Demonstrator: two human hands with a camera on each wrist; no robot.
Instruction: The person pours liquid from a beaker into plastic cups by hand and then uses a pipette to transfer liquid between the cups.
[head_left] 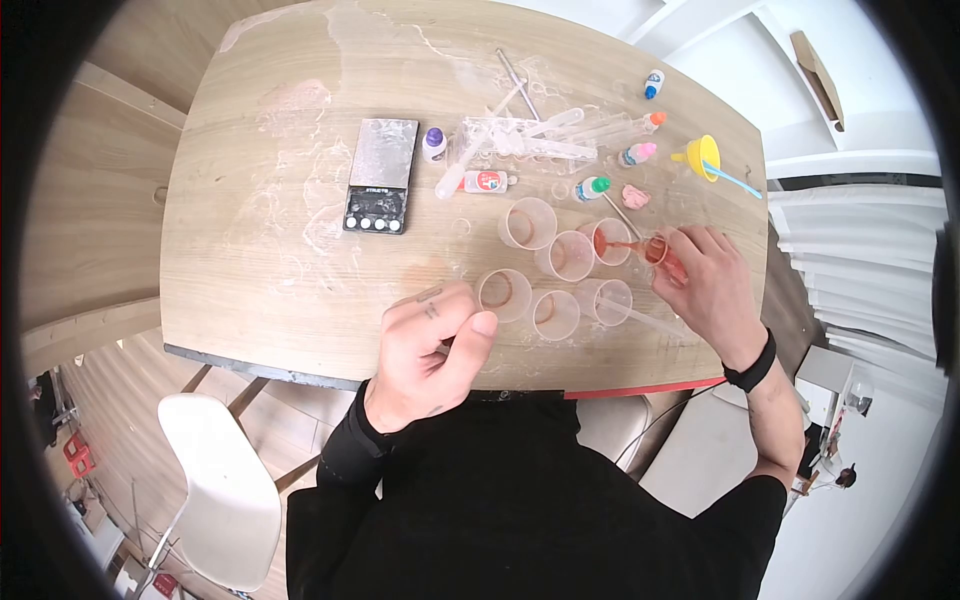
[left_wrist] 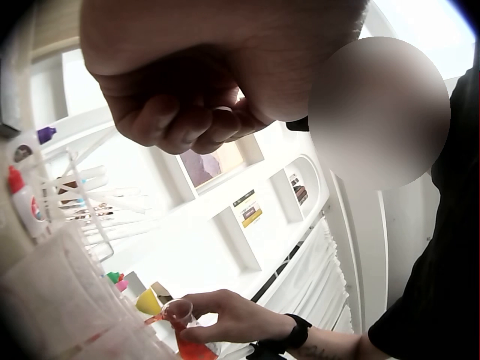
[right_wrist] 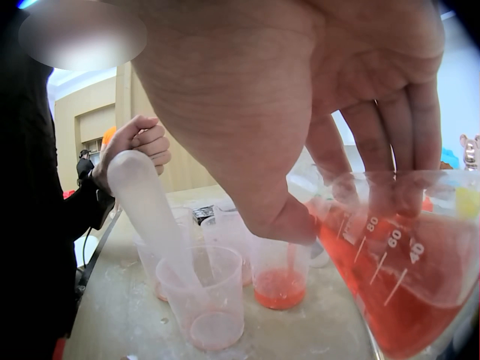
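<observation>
The right hand (head_left: 712, 285) holds a little measuring cup (head_left: 658, 250) near the right edge of the surface (head_left: 260, 270). Its fingers (right_wrist: 390, 142) are curled round the cup, which is tipped over. Red liquid runs out of it into one plastic cup (head_left: 611, 240). There is red liquid in that cup's bottom.

Six plastic cups stand on the surface in two rows of three. The back row has the cup being filled, a middle cup (head_left: 569, 255) and a left cup (head_left: 529, 222). The front row has three more (head_left: 505, 294) (head_left: 556, 314) (head_left: 607, 301). A long clear tube (right_wrist: 154, 217) leans in the front right cup.

The left hand (head_left: 432, 352) is over the front edge, beside the front left cup. Its fingers (left_wrist: 161, 120) are curled in and hold nothing.

One black scale (head_left: 380, 175) lies toward the back, left of the cups. One yellow funnel (head_left: 702, 156) sits near the back right corner. One glue bottle (head_left: 487, 181) lies just behind the cups.
</observation>
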